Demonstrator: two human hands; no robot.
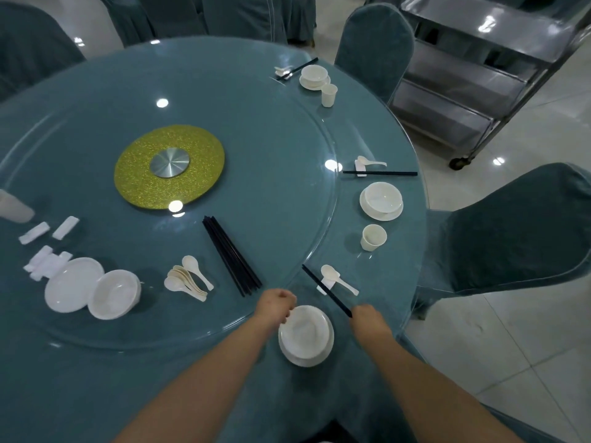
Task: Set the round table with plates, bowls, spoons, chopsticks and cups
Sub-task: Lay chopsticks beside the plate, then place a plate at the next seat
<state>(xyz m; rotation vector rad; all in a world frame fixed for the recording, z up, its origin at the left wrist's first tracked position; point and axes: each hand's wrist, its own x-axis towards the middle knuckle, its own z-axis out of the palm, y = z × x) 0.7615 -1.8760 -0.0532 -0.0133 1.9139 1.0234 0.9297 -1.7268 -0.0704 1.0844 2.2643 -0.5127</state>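
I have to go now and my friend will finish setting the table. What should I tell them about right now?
Left hand: holds the rim of the nearest bowl and plate.
Right hand: pinches the near end of the chopsticks lying on a rest beside a spoon.
Done: two places along the right edge, each with bowl, plate, cup, spoon and chopsticks.
Left: this place has no cup yet; other seats are unset.
Supplies on the glass turntable: spare chopsticks, spoons, bowls and plates.

round table [198, 362] | teal cloth, glass turntable [256, 129] | on cloth: plates [380, 214], cups [372, 238], chopsticks [380, 172]
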